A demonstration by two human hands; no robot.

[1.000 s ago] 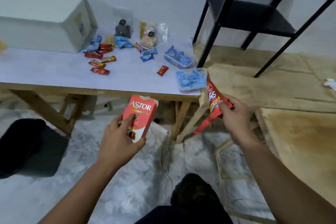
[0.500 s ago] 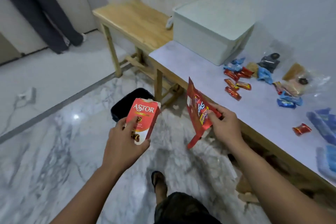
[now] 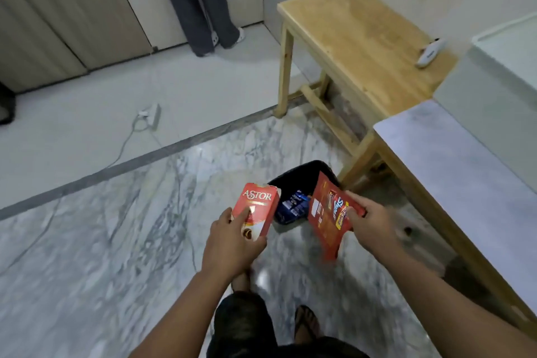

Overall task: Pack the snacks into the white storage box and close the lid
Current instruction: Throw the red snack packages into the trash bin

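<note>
1. The white plastic storage box (image 3: 491, 87) sits on the marble-topped table (image 3: 453, 160), up and to the right of both hands, lid on.
2. The right hand (image 3: 370, 222), nearer the box, pinches a flat red snack wrapper (image 3: 327, 216).
3. The left hand (image 3: 229, 241) grips an upright red Astor carton (image 3: 258, 209).
4. A black bin (image 3: 299, 183) stands just beyond both hands.

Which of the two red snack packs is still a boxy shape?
The red Astor carton in the left hand. The red wrapper in the right hand is flat and floppy.
</note>
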